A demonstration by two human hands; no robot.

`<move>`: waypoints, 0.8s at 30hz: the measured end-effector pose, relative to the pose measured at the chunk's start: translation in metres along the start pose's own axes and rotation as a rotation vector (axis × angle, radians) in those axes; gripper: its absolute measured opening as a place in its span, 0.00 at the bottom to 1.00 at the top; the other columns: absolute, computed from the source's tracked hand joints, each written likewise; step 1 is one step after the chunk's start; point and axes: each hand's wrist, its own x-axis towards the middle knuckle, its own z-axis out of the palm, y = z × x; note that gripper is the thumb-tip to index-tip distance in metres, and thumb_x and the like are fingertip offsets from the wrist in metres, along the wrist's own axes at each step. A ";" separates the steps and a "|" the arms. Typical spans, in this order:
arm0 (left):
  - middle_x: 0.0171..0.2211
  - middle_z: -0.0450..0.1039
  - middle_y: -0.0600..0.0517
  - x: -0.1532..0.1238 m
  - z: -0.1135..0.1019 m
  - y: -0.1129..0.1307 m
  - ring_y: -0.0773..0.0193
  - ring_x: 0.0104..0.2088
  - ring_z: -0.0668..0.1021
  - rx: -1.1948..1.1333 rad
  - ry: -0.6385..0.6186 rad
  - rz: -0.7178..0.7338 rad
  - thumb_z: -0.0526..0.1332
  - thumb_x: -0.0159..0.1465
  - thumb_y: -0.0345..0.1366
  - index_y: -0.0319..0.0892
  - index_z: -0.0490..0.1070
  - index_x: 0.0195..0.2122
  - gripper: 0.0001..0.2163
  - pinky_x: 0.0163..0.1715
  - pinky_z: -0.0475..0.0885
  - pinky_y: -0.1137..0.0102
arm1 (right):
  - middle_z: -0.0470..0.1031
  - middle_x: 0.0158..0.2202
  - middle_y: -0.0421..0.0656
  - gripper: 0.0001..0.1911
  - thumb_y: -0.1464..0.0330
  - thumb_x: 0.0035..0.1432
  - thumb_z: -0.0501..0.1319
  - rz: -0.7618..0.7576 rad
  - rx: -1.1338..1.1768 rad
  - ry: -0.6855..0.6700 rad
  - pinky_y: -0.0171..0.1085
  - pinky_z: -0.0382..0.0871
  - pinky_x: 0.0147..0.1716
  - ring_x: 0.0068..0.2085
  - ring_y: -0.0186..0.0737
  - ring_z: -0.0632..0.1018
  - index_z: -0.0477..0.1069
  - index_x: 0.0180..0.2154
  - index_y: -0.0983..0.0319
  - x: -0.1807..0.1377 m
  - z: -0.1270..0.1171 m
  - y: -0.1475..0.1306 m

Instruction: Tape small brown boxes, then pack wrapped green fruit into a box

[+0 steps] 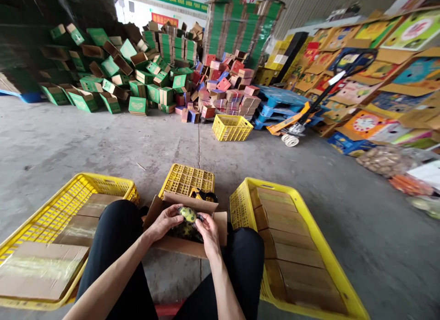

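Between my two hands is an oval yellow-green piece with dark spots (pixel 189 214), fruit-like in shape; its exact kind I cannot make out. My left hand (pixel 168 221) has its fingers closed at the left end. At the right end, my right hand (pixel 207 228) pinches a dark tip or wrapping. Both hands are over an open cardboard box (pixel 192 249) between my knees, its flaps folded out. More dark and yellowish pieces (pixel 186 229) lie inside it, partly covered by my hands. Just behind the box, a tape dispenser (pixel 203 194) rests on an upturned yellow crate (pixel 185 175).
Yellow crates holding closed cardboard boxes stand at my left (pixel 68 191) and right (pixel 323 246). Farther off are another yellow crate (pixel 232 128), heaped green boxes (pixel 137 104), blue pallets (pixel 280 100), a pallet jack (pixel 295 123) and stacked colourful cartons (pixel 374 123).
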 end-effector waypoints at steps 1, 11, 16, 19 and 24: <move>0.51 0.80 0.46 0.000 0.000 0.000 0.55 0.49 0.81 0.006 -0.006 -0.008 0.81 0.52 0.40 0.44 0.77 0.55 0.30 0.50 0.73 0.66 | 0.85 0.45 0.48 0.29 0.48 0.46 0.77 0.000 -0.002 -0.008 0.48 0.79 0.49 0.49 0.55 0.84 0.80 0.45 0.58 0.000 -0.001 0.001; 0.41 0.78 0.51 -0.004 0.005 0.004 0.61 0.41 0.78 0.259 -0.067 0.156 0.79 0.55 0.43 0.42 0.77 0.46 0.21 0.43 0.71 0.69 | 0.83 0.53 0.48 0.25 0.49 0.55 0.71 -0.192 -0.263 -0.098 0.49 0.78 0.52 0.53 0.56 0.82 0.82 0.50 0.55 -0.002 0.006 0.003; 0.41 0.79 0.50 -0.003 0.008 0.001 0.59 0.42 0.79 0.291 -0.074 0.117 0.80 0.54 0.43 0.42 0.78 0.47 0.23 0.45 0.72 0.68 | 0.85 0.39 0.48 0.24 0.44 0.55 0.70 -0.167 -0.219 -0.082 0.45 0.81 0.42 0.41 0.52 0.85 0.82 0.37 0.58 -0.002 0.008 0.004; 0.46 0.80 0.47 -0.005 0.012 0.003 0.53 0.48 0.80 0.261 -0.117 0.090 0.80 0.54 0.44 0.43 0.78 0.52 0.26 0.51 0.72 0.63 | 0.84 0.37 0.46 0.24 0.44 0.53 0.71 -0.108 -0.131 -0.055 0.45 0.82 0.39 0.38 0.50 0.84 0.78 0.34 0.58 -0.002 0.006 0.003; 0.58 0.77 0.42 -0.008 0.014 0.007 0.47 0.59 0.77 0.130 -0.179 -0.022 0.73 0.62 0.53 0.45 0.75 0.61 0.30 0.56 0.73 0.60 | 0.83 0.40 0.45 0.24 0.45 0.51 0.73 -0.050 0.060 0.008 0.46 0.82 0.42 0.41 0.49 0.84 0.77 0.37 0.57 -0.003 0.006 -0.001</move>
